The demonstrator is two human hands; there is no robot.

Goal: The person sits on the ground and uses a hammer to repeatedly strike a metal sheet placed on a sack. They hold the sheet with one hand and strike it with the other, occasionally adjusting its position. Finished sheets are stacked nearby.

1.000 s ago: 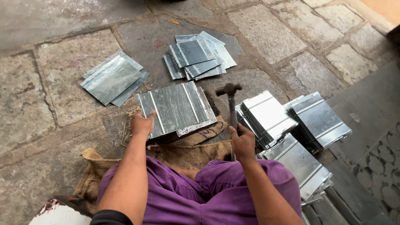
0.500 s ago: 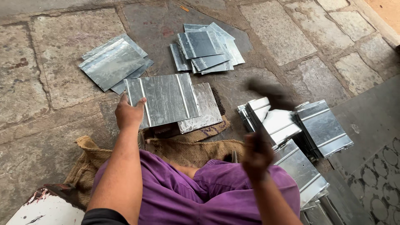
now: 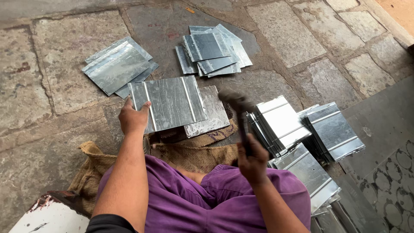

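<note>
Hands worked over a stone floor (image 3: 51, 56), seen from above. The left hand (image 3: 133, 117) pinched the near left corner of a ribbed metal sheet (image 3: 169, 102), thumb on top and fingers curled under the edge, holding it flat. That sheet lay across a second, plainer sheet (image 3: 212, 113), which stuck out at its right side, and both sat on something dark that was mostly hidden beneath them. The right hand (image 3: 253, 160) was wrapped tight around the handle of a hammer (image 3: 239, 115), fingers pressed together in a fist. The hammer head was blurred and stood just right of the plain sheet, above its edge; whether it touched the metal could not be told. Burlap (image 3: 194, 153) spread under the work and back toward the person's lap, where purple trousers (image 3: 185, 203) covered folded legs. Beyond the held sheet, a pile (image 3: 117, 65) of flat sheets lay at the upper left, and a looser heap (image 3: 212, 51) lay fanned out at the upper middle, well apart from the hands. To the right of the hammer, two stacks (image 3: 332, 129) of ribbed sheets leaned side by side, with another stack (image 3: 308, 172) nearer the person's right knee. A white, rust-edged object (image 3: 49, 215) showed at the lower left corner, beside the burlap.
</note>
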